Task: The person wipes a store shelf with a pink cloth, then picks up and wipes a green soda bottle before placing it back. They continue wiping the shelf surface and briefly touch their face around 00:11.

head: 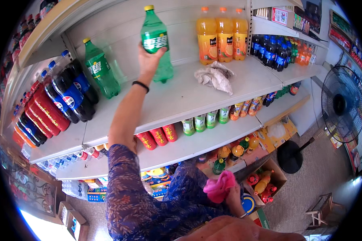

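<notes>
My left hand [150, 60] is closed round a large green Sprite bottle [155, 39] with a yellow cap, upright over the upper shelf [175, 99]; whether its base touches the shelf I cannot tell. A similar green bottle [101, 70] stands to its left. Low in front of my body, my right hand [233, 197] grips a bright pink cloth [219, 186]. On the shelf, right of the held bottle, lies a crumpled pale, stained rag [215, 76]. Behind the rag stand three orange juice bottles [223, 39] with orange caps.
Pepsi bottles [71, 90] stand at the shelf's left end. The lower shelf [181, 150] bears red cans [160, 137] and green-labelled bottles [200, 122]. An open carton [282, 177] of bottles is on the floor at right, near a standing fan [339, 104] and a small stool [325, 211].
</notes>
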Tool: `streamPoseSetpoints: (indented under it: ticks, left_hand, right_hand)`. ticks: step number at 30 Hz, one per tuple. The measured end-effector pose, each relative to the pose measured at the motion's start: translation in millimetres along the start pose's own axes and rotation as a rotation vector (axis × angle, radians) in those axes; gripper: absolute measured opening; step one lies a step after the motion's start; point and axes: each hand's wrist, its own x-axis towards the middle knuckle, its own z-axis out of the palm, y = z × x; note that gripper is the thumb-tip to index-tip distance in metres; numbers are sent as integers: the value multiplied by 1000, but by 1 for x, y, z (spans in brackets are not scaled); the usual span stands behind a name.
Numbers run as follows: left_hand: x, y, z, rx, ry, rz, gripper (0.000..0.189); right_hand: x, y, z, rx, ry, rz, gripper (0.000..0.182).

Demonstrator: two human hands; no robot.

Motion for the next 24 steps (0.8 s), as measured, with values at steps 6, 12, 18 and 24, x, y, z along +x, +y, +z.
streamPoseSetpoints:
  ticks: [6,12,18,24]
  left_hand:
    - [-31,42,-124,30,-62,4,85]
    - [-52,57,-204,3,-8,-12,66]
    - [-48,44,-245,33,37,15,67]
    - [-52,39,-266,34,59,5,77]
  right_hand:
    - [60,-157,33,-406,180,-510,39]
    - [169,-298,106,-757,94,-1144,38]
    - [312,-336,127,-1535,158,-867,35]
    - [301,-296,221,-1772,-242,-959,50]
